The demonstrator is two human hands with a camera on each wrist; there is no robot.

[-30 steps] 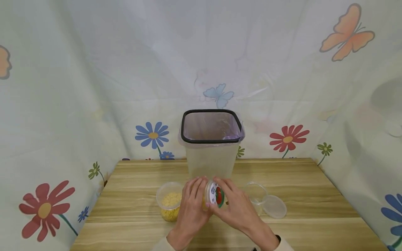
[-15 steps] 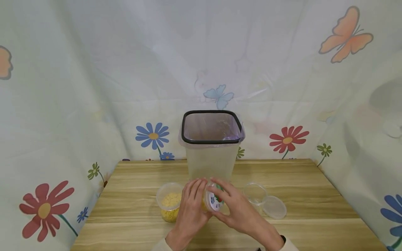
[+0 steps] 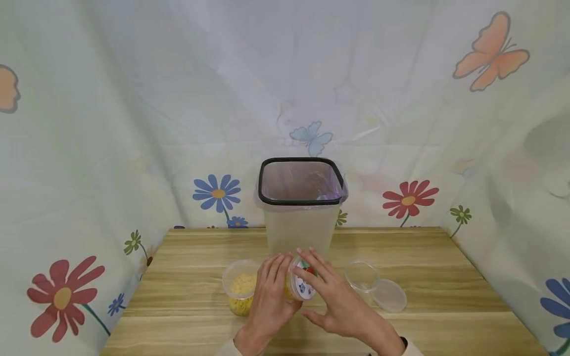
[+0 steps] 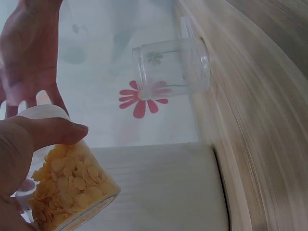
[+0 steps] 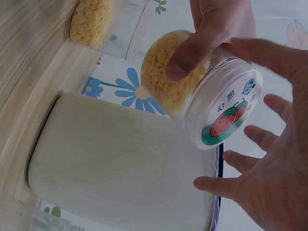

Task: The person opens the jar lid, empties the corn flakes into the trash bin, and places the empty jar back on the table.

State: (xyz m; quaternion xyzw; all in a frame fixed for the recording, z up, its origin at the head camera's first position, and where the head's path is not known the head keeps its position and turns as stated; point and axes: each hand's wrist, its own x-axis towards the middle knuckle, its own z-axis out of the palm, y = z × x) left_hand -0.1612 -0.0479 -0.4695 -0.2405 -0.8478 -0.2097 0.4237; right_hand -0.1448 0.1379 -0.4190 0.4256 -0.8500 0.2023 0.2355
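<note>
My left hand [image 3: 269,291] grips a clear jar of yellow flakes [image 4: 72,187], its thumb lying across the jar's side. The jar is tilted, with its white lid [image 5: 228,108] facing right. Red fruit and dark lettering are printed on that lid. My right hand [image 3: 340,301] is spread beside the lid, fingers straight. In the right wrist view one digit reaches the lid's upper edge, while the other fingers stand apart from its face. Left of the hands, a clear tub [image 3: 242,289] without a lid holds similar yellow flakes.
On the right of the wooden table [image 3: 445,277] stands a clear, lidless jar [image 4: 168,67]. A translucent round lid [image 3: 390,295] lies beside it. Behind the hands rises a pale bin [image 3: 300,230] with a black rim and a purple liner.
The printed lid has turned counterclockwise in the head view. My right hand's fingers have straightened, and its thumb has come away from the lid. My left hand keeps its grip in the same place.
</note>
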